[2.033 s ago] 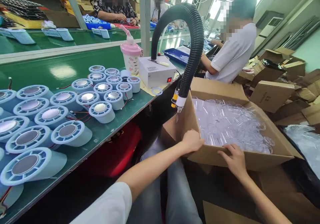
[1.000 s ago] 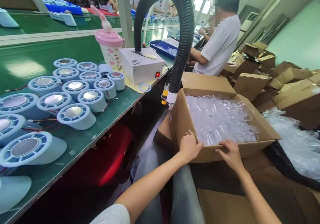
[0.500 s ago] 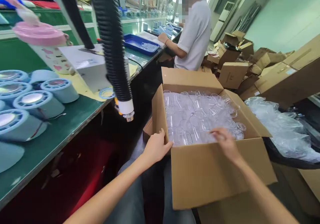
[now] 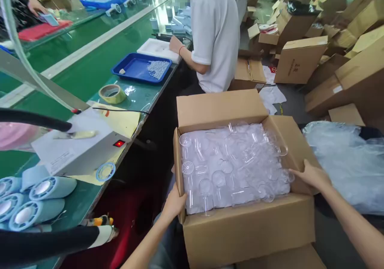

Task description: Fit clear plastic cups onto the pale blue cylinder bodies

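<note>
An open cardboard box (image 4: 249, 229) stands in front of me, filled with clear plastic cups (image 4: 222, 181) that lie packed together in several rows. My left hand (image 4: 174, 201) is closed on the box's left edge near its front corner, the thumb inside the rim. On the opposite side, my right hand (image 4: 313, 177) grips the right flap, with a finger reaching toward the cups. The cups touch neither palm; the fingers behind the cardboard are hidden.
Left is a green workbench (image 4: 144, 101) with light-blue cylindrical parts (image 4: 45, 193), a white powered box (image 4: 81, 145), tape (image 4: 112, 94) and a blue tray (image 4: 141, 67). A black hose (image 4: 51, 241) juts in. A co-worker (image 4: 214, 37) stands ahead; clear plastic bags (image 4: 345, 161) lie right.
My right hand has moved from above the cups at the front to the box's right flap. My left hand stays on the left edge. The view has shifted, and the hose appears lower left.
</note>
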Demonstrator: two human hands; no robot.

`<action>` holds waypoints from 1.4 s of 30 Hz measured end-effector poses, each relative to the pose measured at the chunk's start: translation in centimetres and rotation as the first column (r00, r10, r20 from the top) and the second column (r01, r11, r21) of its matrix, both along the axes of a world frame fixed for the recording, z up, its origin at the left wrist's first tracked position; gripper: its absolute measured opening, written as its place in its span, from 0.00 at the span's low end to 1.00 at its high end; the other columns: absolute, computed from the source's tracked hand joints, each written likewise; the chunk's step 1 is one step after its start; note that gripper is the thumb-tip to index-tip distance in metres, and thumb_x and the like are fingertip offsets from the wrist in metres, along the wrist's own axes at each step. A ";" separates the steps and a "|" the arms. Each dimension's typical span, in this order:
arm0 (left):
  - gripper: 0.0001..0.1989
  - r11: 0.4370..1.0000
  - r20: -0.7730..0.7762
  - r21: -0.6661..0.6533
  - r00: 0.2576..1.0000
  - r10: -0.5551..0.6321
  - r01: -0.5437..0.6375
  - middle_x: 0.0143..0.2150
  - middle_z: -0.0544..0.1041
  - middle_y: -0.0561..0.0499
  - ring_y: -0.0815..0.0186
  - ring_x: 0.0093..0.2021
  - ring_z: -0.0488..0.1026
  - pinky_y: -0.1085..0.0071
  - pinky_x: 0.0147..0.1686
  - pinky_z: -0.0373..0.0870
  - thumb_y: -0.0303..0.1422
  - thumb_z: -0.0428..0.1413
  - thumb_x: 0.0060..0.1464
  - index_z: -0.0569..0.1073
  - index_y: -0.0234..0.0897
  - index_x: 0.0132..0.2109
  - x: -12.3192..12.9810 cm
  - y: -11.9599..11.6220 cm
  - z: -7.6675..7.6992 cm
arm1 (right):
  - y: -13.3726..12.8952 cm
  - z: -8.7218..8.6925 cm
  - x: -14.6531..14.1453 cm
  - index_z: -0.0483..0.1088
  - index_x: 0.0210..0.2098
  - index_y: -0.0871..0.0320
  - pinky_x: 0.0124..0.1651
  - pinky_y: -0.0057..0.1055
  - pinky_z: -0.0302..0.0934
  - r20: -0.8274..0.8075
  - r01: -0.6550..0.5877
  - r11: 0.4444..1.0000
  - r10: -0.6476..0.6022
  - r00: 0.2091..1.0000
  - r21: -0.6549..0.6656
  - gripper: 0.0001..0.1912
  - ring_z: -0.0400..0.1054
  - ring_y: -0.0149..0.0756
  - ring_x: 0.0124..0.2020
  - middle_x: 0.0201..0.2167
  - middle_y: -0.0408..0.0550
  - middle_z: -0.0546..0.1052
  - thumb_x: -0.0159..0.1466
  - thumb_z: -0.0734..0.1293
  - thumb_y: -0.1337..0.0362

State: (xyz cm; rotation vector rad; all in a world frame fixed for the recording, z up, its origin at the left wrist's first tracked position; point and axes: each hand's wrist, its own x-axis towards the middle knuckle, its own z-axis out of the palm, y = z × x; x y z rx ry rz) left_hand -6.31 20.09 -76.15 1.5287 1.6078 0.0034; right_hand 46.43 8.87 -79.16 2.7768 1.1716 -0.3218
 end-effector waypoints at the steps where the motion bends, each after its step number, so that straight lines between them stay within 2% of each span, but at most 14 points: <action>1: 0.33 1.000 0.012 0.003 1.000 0.013 -0.013 0.61 0.70 0.36 0.55 0.59 0.70 0.66 0.59 0.64 0.25 0.48 0.49 0.58 0.27 0.64 0.2 0.3 0.3 | 0.2 0.8 -0.3 0.61 0.59 0.78 0.44 0.51 0.66 -0.006 -0.008 0.999 0.008 1.000 -0.053 0.41 0.73 0.62 0.44 0.44 0.78 0.75 0.61 0.64 0.46; 4: 0.34 0.999 0.054 0.021 0.998 0.045 -0.046 0.59 0.72 0.39 0.58 0.60 0.69 0.67 0.60 0.62 0.22 0.47 0.44 0.61 0.27 0.62 0.3 0.7 1.4 | 1.2 3.0 -1.3 0.63 0.58 0.68 0.47 0.45 0.67 -0.008 -0.041 0.988 0.040 0.999 -0.150 0.30 0.74 0.46 0.42 0.44 0.60 0.77 0.66 0.64 0.51; 6: 0.34 0.998 0.086 0.034 0.995 0.049 -0.052 0.57 0.74 0.41 0.57 0.61 0.68 0.66 0.62 0.61 0.23 0.46 0.42 0.64 0.28 0.60 -0.1 1.1 1.9 | 1.9 4.1 -1.9 0.65 0.55 0.64 0.48 0.44 0.68 -0.003 -0.049 0.985 0.049 0.999 -0.168 0.22 0.74 0.40 0.42 0.43 0.54 0.77 0.68 0.64 0.55; 10: 0.32 0.999 0.139 0.028 0.990 0.024 -0.028 0.53 0.77 0.43 0.53 0.57 0.71 0.61 0.60 0.64 0.28 0.46 0.38 0.70 0.29 0.54 -1.6 2.9 2.5 | 2.8 5.0 -3.3 0.66 0.54 0.62 0.47 0.43 0.69 -0.019 -0.018 0.989 0.016 1.000 -0.147 0.20 0.73 0.40 0.43 0.45 0.52 0.75 0.68 0.64 0.56; 14: 0.32 1.000 0.163 -0.022 0.986 0.019 -0.016 0.47 0.80 0.44 0.45 0.55 0.71 0.54 0.58 0.66 0.34 0.48 0.34 0.73 0.32 0.50 -3.3 5.2 2.2 | 1.9 4.4 -5.8 0.65 0.56 0.62 0.47 0.43 0.69 -0.060 0.072 0.991 -0.079 0.995 -0.110 0.21 0.72 0.40 0.43 0.46 0.53 0.74 0.68 0.64 0.56; 17: 0.32 0.997 0.204 -0.076 0.978 0.035 -0.020 0.46 0.80 0.44 0.43 0.54 0.72 0.53 0.56 0.68 0.39 0.51 0.33 0.74 0.33 0.49 -4.3 5.8 1.7 | 0.5 3.8 -7.4 0.63 0.58 0.60 0.49 0.45 0.68 -0.096 0.138 0.988 -0.144 0.985 -0.061 0.21 0.71 0.42 0.46 0.50 0.54 0.73 0.69 0.63 0.57; 19: 0.31 0.993 0.235 -0.111 0.970 0.053 -0.027 0.44 0.81 0.45 0.44 0.52 0.74 0.55 0.55 0.70 0.42 0.53 0.34 0.75 0.35 0.48 -4.8 5.7 1.5 | -0.6 3.7 -7.6 0.60 0.61 0.59 0.54 0.49 0.64 -0.120 0.170 0.985 -0.169 0.978 -0.004 0.25 0.67 0.46 0.53 0.56 0.56 0.68 0.68 0.64 0.56; 22: 0.31 0.987 0.269 -0.152 0.959 0.084 -0.043 0.41 0.82 0.47 0.45 0.49 0.76 0.56 0.53 0.72 0.46 0.56 0.35 0.76 0.37 0.48 -5.5 5.3 1.4 | -2.0 3.4 -6.7 0.48 0.68 0.59 0.63 0.58 0.49 -0.159 0.229 0.970 -0.215 0.964 0.080 0.42 0.49 0.59 0.66 0.67 0.63 0.53 0.62 0.68 0.51; 24: 0.32 0.983 0.278 -0.173 0.955 0.100 -0.053 0.40 0.82 0.46 0.45 0.47 0.77 0.55 0.51 0.73 0.50 0.58 0.35 0.77 0.36 0.47 -6.1 5.1 1.3 | -2.6 2.8 -6.2 0.42 0.69 0.60 0.64 0.61 0.45 -0.235 0.256 0.961 -0.227 0.945 0.102 0.50 0.42 0.64 0.68 0.69 0.66 0.47 0.59 0.71 0.51; 26: 0.34 0.981 0.275 -0.187 0.955 0.109 -0.059 0.38 0.82 0.45 0.44 0.46 0.77 0.54 0.51 0.73 0.54 0.59 0.32 0.78 0.36 0.44 -6.8 5.0 1.0 | -3.2 2.0 -6.3 0.46 0.69 0.60 0.64 0.58 0.48 -0.355 0.244 0.964 -0.191 0.915 0.110 0.45 0.47 0.60 0.68 0.68 0.64 0.51 0.60 0.71 0.53; 29: 0.34 0.979 0.253 -0.196 0.962 0.107 -0.058 0.36 0.82 0.44 0.41 0.45 0.76 0.51 0.50 0.73 0.58 0.60 0.28 0.79 0.36 0.39 -7.9 4.7 0.6 | -4.2 0.7 -7.9 0.60 0.62 0.58 0.60 0.52 0.57 -0.524 0.204 0.970 -0.105 0.845 0.135 0.29 0.61 0.50 0.61 0.63 0.57 0.64 0.65 0.68 0.58; 34: 0.29 0.982 0.211 -0.187 0.975 0.073 -0.034 0.36 0.82 0.43 0.41 0.45 0.77 0.51 0.49 0.74 0.53 0.59 0.31 0.79 0.35 0.37 -8.5 3.7 0.4 | -4.5 0.4 -8.5 0.66 0.55 0.59 0.53 0.46 0.66 -0.634 0.207 0.971 -0.086 0.769 0.120 0.18 0.70 0.42 0.50 0.52 0.52 0.73 0.68 0.64 0.59; 39: 0.25 0.996 0.130 -0.080 0.990 0.047 -0.037 0.46 0.81 0.45 0.46 0.54 0.73 0.57 0.54 0.70 0.40 0.53 0.40 0.77 0.34 0.46 -5.5 3.1 1.0 | 0.0 0.4 -4.8 0.69 0.50 0.61 0.52 0.48 0.65 -0.536 0.213 0.977 -0.176 0.826 0.007 0.17 0.70 0.43 0.48 0.49 0.52 0.74 0.68 0.64 0.55; 42: 0.24 0.999 0.064 0.001 0.997 0.048 -0.048 0.53 0.77 0.44 0.51 0.58 0.70 0.62 0.58 0.66 0.32 0.51 0.46 0.74 0.32 0.51 -3.4 3.2 1.9 | 2.6 0.6 -3.6 0.70 0.48 0.61 0.51 0.46 0.65 -0.520 0.162 0.987 -0.145 0.842 -0.013 0.16 0.70 0.42 0.48 0.48 0.52 0.74 0.68 0.64 0.55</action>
